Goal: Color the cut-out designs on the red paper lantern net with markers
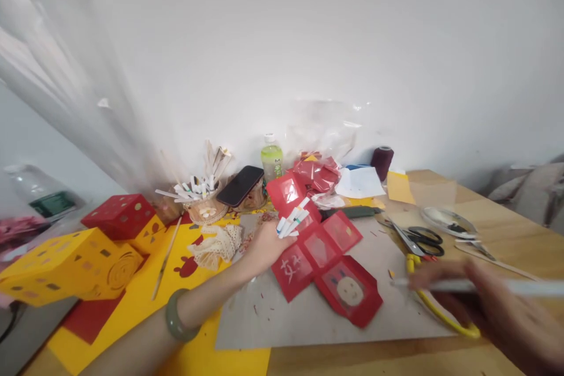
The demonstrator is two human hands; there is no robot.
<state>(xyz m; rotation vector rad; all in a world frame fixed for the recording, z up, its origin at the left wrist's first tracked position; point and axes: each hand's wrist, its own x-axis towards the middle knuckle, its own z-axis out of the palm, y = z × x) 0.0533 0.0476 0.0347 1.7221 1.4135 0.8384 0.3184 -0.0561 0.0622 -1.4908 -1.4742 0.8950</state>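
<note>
My left hand (265, 242), with a green bangle on the wrist, holds a bundle of short white strips with blue and green marks (292, 220). It is over the left side of a red paper cross-shaped cutout (317, 249), unfolded into panels with clear windows. One panel bears a pale round face, another white writing. At the right, my blurred right hand (493, 299) is closed around a long white pen-like stick (524, 287). Beneath this hand lies a curved yellow band (440, 308). The grey mat (343, 329) lies under the red cutout.
Black-handled scissors (423, 241) lie beyond my right hand. A basket of white strips (207, 208), a phone (241, 185) and a bottle (271, 158) stand at the back. Yellow (57, 264) and red (121, 215) boxes sit left, beside a lace piece (218, 245).
</note>
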